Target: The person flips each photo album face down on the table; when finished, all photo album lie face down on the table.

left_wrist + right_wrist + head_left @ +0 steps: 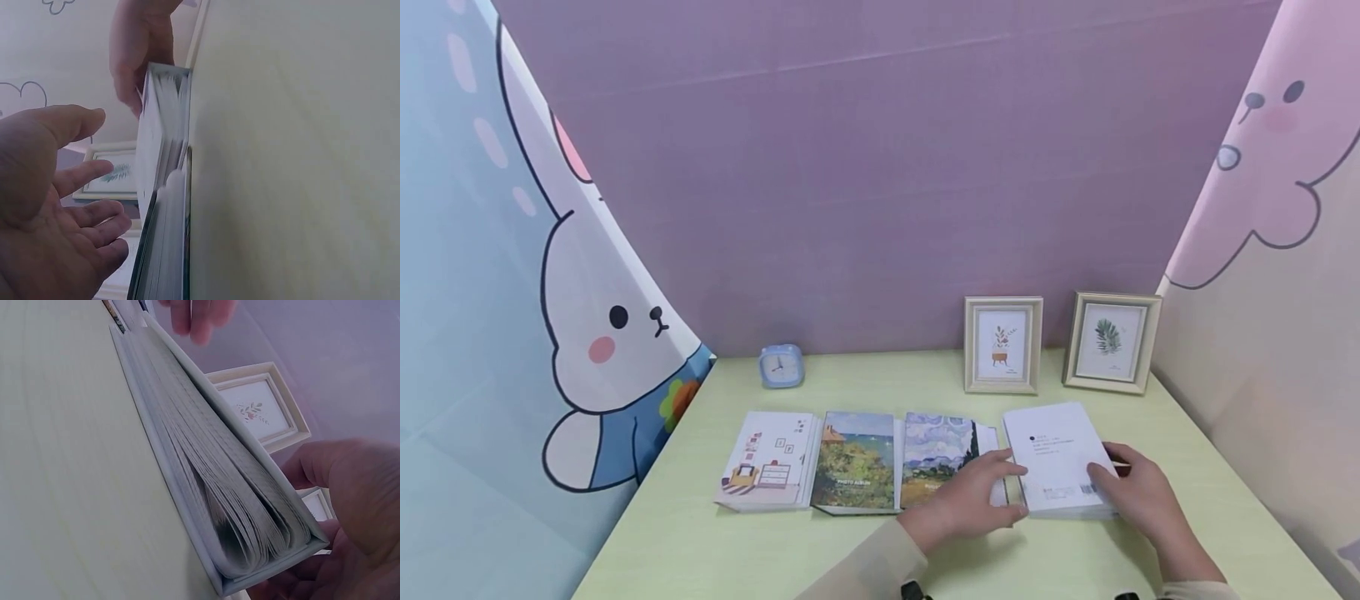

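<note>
Four albums lie flat in a row on the pale green table point(715, 554); clock directions refer to the head view, 12 being the far edge. Leftmost: the armchair-print album point(767, 467), with the blue alarm clock point(782, 367) at 12 o'clock from it. Next, at 3 o'clock: the seaside-print photo album point(856, 458), then the cypress-landscape album point(936, 446), partly covered by the left hand point(966, 504). Left-hand grip: wide, fingers extended, holding nothing, apart from the white barcoded album point(1052, 458), which lies toward 2 o'clock. From that album, the potted-plant picture frame point(1002, 344) stands at 11 o'clock, the leaf picture frame point(1112, 342) at 1 o'clock. Album long axis: just short of 12 to just short of 6. Right hand point(1142, 500): grip narrow on the white album, thumb on the cover, fingers curled at the spine side. Governing relation, as judged: the album lies toward 10 o'clock from the right hand, the nearer one, which grips across the long axis.
</note>
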Motion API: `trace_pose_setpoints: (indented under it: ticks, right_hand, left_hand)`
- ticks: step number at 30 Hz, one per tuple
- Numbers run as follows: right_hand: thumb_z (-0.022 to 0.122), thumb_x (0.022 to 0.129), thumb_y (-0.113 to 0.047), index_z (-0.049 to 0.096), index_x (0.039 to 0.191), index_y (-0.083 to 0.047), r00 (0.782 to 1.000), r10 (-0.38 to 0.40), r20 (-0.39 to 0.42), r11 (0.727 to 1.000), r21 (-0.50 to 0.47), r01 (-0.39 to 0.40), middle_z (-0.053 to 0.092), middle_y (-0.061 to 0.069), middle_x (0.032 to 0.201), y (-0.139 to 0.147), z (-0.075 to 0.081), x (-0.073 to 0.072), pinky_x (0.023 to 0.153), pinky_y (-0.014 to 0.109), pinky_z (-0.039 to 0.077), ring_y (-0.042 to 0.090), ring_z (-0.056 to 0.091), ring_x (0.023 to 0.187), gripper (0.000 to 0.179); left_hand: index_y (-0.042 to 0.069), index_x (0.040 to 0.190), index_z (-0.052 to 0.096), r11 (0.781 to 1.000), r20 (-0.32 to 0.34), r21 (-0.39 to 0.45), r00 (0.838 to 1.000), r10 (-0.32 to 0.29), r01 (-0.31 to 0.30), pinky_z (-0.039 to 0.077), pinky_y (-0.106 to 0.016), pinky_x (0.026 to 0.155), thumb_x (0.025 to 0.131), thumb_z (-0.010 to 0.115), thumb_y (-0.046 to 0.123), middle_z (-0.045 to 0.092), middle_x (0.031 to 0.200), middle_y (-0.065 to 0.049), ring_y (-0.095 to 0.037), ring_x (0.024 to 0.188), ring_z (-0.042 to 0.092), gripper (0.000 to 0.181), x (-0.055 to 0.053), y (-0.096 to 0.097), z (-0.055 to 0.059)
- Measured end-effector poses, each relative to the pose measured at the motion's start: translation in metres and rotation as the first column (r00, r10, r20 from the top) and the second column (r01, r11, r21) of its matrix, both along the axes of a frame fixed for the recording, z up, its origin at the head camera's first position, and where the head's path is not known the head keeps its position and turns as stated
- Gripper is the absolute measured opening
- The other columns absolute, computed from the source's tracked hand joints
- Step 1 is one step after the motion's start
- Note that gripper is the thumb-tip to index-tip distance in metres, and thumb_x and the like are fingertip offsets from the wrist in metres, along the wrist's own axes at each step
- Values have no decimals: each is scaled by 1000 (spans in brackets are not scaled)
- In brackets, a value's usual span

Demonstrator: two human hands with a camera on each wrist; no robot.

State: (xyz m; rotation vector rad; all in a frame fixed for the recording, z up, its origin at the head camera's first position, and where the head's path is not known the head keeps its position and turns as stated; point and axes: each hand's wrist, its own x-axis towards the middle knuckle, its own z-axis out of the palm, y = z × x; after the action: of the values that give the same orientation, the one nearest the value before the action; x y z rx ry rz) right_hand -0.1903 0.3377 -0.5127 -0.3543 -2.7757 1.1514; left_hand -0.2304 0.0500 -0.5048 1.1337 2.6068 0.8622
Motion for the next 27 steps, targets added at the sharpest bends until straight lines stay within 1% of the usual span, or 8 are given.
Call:
trace_pose_setpoints:
  ticks: [3, 5, 9, 13, 17, 21, 23, 27]
  right_hand:
    - [65, 103, -31, 45, 149, 11, 1000, -3, -30, 1000, 6, 3, 55, 38, 139, -1, 1, -1, 93, 55, 51, 50, 60, 120, 66]
    - [66, 102, -28, 46, 148, 12, 997, -5, -72, 1000, 23, 7, 53, 39, 140, -3, 2, -1, 96, 62, 50, 53, 58, 122, 64]
    - [71, 99, -21, 51, 143, 13, 984, 4, -177, 997, 71, 8, 51, 40, 138, -8, 6, -2, 94, 67, 49, 55, 57, 119, 58]
    - [74, 95, -16, 56, 139, 12, 968, 39, -246, 994, 110, -13, 54, 39, 134, -17, 11, -4, 92, 66, 50, 54, 58, 116, 55]
    - [78, 91, -16, 61, 134, 9, 950, 63, -305, 987, 158, -14, 56, 38, 132, -28, 17, -9, 94, 69, 46, 56, 54, 117, 53]
    - [79, 90, -15, 65, 131, 6, 935, 86, -345, 987, 160, -31, 57, 36, 131, -37, 21, -14, 97, 71, 42, 57, 52, 119, 49]
    - [79, 90, -14, 65, 131, 5, 932, 110, -344, 987, 147, -63, 59, 35, 130, -44, 23, -17, 98, 70, 43, 56, 55, 118, 47]
    - [78, 91, -15, 66, 131, 4, 934, 159, -320, 984, 132, -122, 61, 31, 129, -58, 26, -23, 97, 68, 48, 51, 60, 117, 46]
  left_hand:
    - [29, 149, 57, 999, 53, 38, 998, 19, -21, 40, -43, 119, 100, 69, 44, 37, 166, 3, -23, 150, 39, 53, -4, -10, 2]
    - [30, 150, 57, 997, 99, 65, 995, 33, -39, 41, -46, 119, 101, 69, 43, 36, 166, 5, -23, 151, 38, 52, -6, -18, 4]
    - [30, 150, 57, 991, 150, 111, 987, 59, -76, 43, -49, 117, 101, 70, 41, 36, 166, 9, -24, 151, 37, 52, -10, -32, 5]
    - [32, 148, 58, 982, 156, 157, 985, 79, -103, 44, -49, 116, 100, 71, 39, 37, 165, 9, -24, 149, 39, 50, -13, -47, 4]
    - [30, 147, 60, 970, 153, 209, 984, 96, -127, 43, -52, 116, 100, 72, 36, 39, 164, 8, -25, 147, 42, 49, -15, -64, 3]
    - [27, 147, 60, 957, 134, 245, 983, 124, -154, 39, -56, 118, 101, 71, 33, 40, 163, 9, -26, 148, 41, 48, -15, -81, 4]
    - [28, 147, 59, 952, 134, 256, 981, 139, -170, 38, -59, 118, 101, 71, 34, 39, 163, 10, -28, 148, 41, 49, -14, -89, 4]
    - [26, 149, 57, 936, 133, 290, 977, 166, -198, 38, -64, 115, 101, 70, 33, 40, 164, 4, -33, 148, 40, 50, -13, -106, 5]
